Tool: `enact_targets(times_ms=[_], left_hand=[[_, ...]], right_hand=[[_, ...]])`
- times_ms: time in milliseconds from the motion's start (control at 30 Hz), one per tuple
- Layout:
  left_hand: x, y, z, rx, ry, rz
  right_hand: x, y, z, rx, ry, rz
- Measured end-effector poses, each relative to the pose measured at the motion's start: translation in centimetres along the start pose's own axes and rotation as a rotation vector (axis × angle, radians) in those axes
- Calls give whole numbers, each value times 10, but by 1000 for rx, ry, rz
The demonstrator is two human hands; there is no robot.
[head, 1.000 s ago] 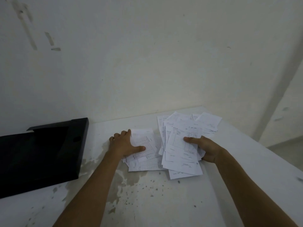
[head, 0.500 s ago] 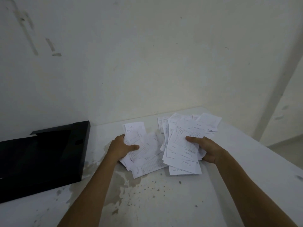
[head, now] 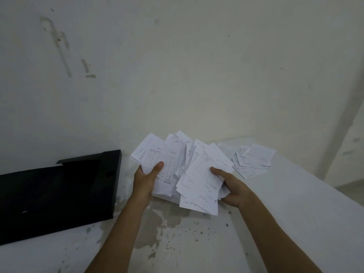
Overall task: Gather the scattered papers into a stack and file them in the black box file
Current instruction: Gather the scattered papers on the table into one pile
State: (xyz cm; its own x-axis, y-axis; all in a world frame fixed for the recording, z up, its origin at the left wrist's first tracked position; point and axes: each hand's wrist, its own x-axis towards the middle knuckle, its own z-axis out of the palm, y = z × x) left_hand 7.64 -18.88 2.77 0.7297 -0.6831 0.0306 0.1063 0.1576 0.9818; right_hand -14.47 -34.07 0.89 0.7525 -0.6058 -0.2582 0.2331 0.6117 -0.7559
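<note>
My left hand grips a loose bundle of white printed papers, lifted off the white table, thumb on the top sheet. My right hand holds a second fanned bundle of papers just to the right, and the two bundles overlap in the middle. A small pile of papers still lies flat near the table's far right corner. The black box file lies on its side at the left, its opening toward me, a hand's width from my left hand.
A plain white wall rises right behind the table. The tabletop in front of my arms is stained and speckled. The table's right edge runs diagonally, with floor beyond it.
Both hands have lifted their papers off the table and brought them together. The left bundle rose from flat to upright. A small pile stayed behind at the far right.
</note>
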Motion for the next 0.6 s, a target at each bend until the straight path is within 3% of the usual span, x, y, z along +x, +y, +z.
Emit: enact_targets(times_ms=[133, 367, 500, 600], left_hand=[[-4, 0, 7, 10, -73, -20], [-13, 20, 13, -7, -239, -198], [-17, 31, 14, 95, -436, -247], [-13, 36, 14, 85, -366, -259]], right_hand=[[8, 11, 17, -3, -1, -23], [10, 7, 29, -157, 28, -222], [4, 5, 36, -213, -39, -220], [2, 1, 35, -236, -2, -221]])
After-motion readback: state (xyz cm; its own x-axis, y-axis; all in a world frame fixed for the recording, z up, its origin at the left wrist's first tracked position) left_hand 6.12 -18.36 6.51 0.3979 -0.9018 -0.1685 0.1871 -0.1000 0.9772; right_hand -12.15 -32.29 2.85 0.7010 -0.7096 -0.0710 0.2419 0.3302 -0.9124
